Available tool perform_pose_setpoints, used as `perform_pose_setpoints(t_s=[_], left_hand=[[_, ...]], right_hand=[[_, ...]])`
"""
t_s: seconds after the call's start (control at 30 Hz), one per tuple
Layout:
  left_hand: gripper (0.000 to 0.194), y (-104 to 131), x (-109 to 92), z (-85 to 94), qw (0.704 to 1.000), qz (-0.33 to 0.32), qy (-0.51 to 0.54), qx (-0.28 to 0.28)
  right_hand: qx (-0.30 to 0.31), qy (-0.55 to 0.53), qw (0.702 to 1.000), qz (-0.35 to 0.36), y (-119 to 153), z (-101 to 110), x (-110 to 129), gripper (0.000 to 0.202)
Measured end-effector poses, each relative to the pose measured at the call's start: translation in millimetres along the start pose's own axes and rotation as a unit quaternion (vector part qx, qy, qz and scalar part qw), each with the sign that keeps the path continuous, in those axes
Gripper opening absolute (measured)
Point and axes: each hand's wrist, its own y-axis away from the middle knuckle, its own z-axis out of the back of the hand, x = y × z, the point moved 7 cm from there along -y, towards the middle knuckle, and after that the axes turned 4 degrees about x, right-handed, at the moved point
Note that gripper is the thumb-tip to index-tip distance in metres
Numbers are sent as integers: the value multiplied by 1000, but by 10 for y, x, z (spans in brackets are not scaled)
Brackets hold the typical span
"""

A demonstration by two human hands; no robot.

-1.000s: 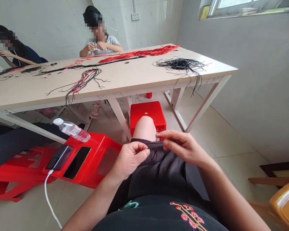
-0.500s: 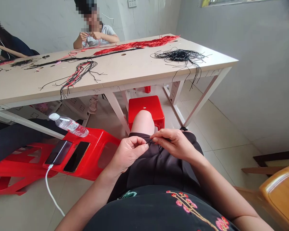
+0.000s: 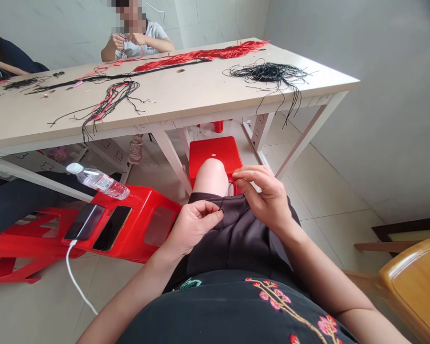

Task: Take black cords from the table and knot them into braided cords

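My left hand (image 3: 195, 224) is over my lap, thumb and forefinger pinched on a thin black cord (image 3: 221, 210); only a small bit of it shows at the fingertips. Up and to the right, my right hand (image 3: 267, 193) has its thumb and forefinger close together. A short dark strand seems to show at those fingertips, but it is too fine to follow against the dark shorts. The hands are apart, both above my thighs. On the table (image 3: 186, 98) in front lie a tangled black cord bundle (image 3: 270, 71) and a black-and-red cord bundle (image 3: 112, 100).
A red stool (image 3: 139, 200) at my left carries a water bottle (image 3: 98, 181), a phone (image 3: 112, 228) and a power bank (image 3: 85, 222) with a white cable. Another red stool (image 3: 215, 148) stands beyond my knee. Red cords (image 3: 200, 57) lie near a person (image 3: 138, 43) across the table.
My right hand has moved up and away from my left hand, so the fingertips that were together are now apart. The view has tipped slightly downward.
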Motion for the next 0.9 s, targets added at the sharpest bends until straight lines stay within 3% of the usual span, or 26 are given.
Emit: perform_pose_setpoints(t_s=[0.1, 0.23, 0.4, 0.6, 0.9], left_hand=[[20, -17, -14, -12, 994, 21, 110, -9], [22, -34, -28, -48, 980, 43, 192, -14], [24, -48, -32, -67, 973, 27, 229, -17], [22, -65, -27, -34, 973, 4, 229, -20], [21, -67, -45, 57, 990, -12, 135, -43]], right_hand=[[-19, -29, 999, -27, 150, -127, 33, 11], [42, -35, 998, -8, 293, -389, 125, 31], [74, 0, 997, 4, 300, -468, 151, 8], [108, -22, 994, 22, 268, -425, 186, 10], [172, -10, 984, 43, 287, -365, 176, 14]])
